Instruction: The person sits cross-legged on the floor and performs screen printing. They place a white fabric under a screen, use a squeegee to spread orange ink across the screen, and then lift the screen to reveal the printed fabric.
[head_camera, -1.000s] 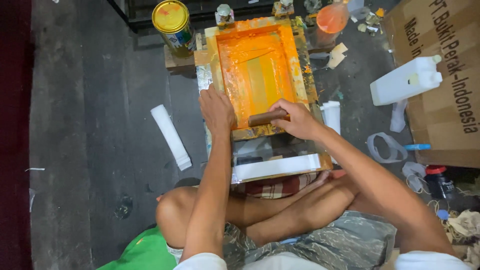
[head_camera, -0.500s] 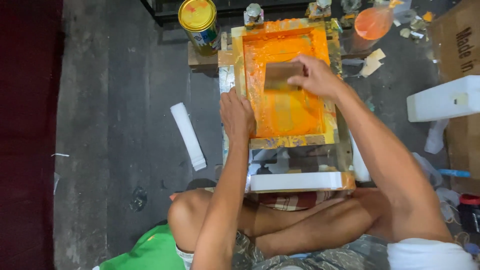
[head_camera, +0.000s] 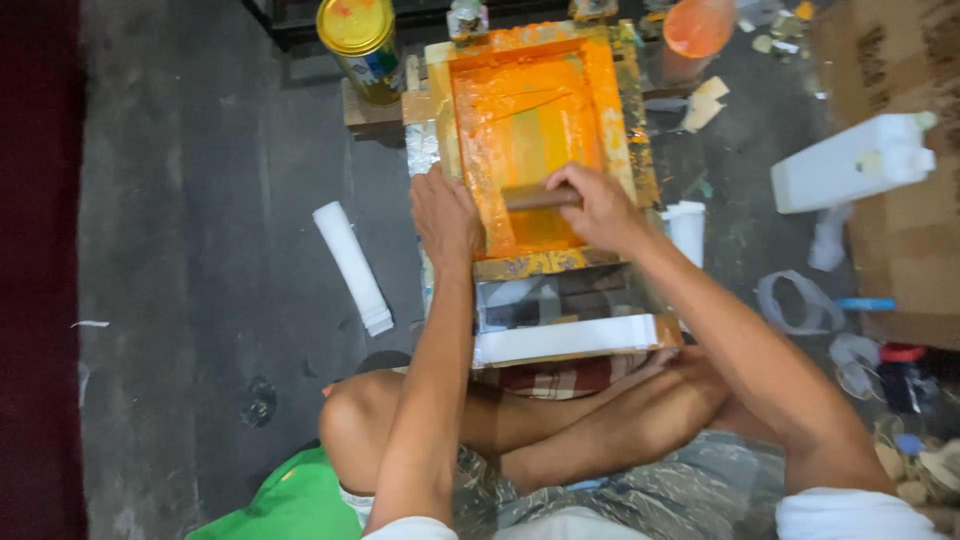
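Observation:
A wooden printing screen frame (head_camera: 615, 110) coated in orange ink lies on a low stand in front of my crossed legs. My right hand (head_camera: 598, 205) grips a wooden-handled squeegee (head_camera: 528, 196) pressed on the mesh near the frame's near edge. My left hand (head_camera: 445, 215) rests flat on the frame's left near corner, holding it down. A white strip (head_camera: 565, 338) lies under the frame's near end.
A yellow-lidded tin can (head_camera: 362, 45) stands at the far left of the frame. An orange cup (head_camera: 697, 27) is at the far right. A white roll (head_camera: 350, 265) lies on the grey floor left. A white jerrycan (head_camera: 850, 160) and cardboard box (head_camera: 900, 230) sit right.
My right hand pushed the squeegee to the far end of the screen, then pulled it back to the near end. My left hand stayed on the frame's corner.

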